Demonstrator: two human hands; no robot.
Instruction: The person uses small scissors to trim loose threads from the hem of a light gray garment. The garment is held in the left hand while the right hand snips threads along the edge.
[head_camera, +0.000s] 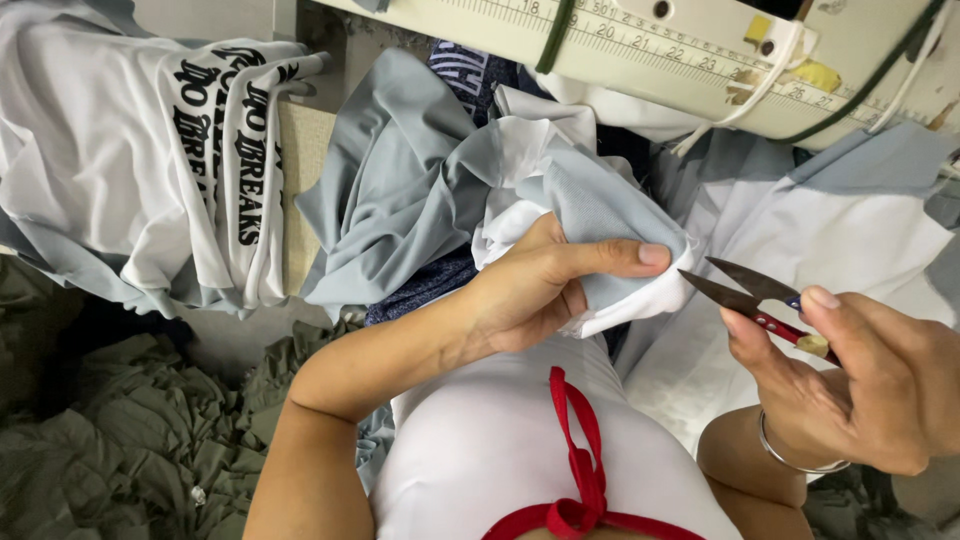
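1. The left hand (540, 285) is closed around a bunched fold of grey-and-white cloth (600, 215), thumb stretched along the top, fingers curled under. The pinched edge juts out past the thumb tip, toward the right.
2. The right hand (870, 385) grips small red-handled snips (750, 290) between thumb and forefinger. The blades are slightly parted and empty.
3. Key relation: the snips' long axis runs from the right hand up and leftward, tips aimed at the white edge of the cloth just beyond the left thumb. Tips and cloth are very near, but apart.
4. The right hand is the one nearer the blades' work point; the left merely presents the fold.
5. The cloth trails back from the left hand over a heap of grey fabric (390, 190), which lies under the ruled arm of a sewing machine (640, 45) along the far edge.
6. A white printed garment (150, 150) lies at the far left, and olive ruffled fabric (110, 440) at the near left. Whether a tabletop carries the heap cannot be told.
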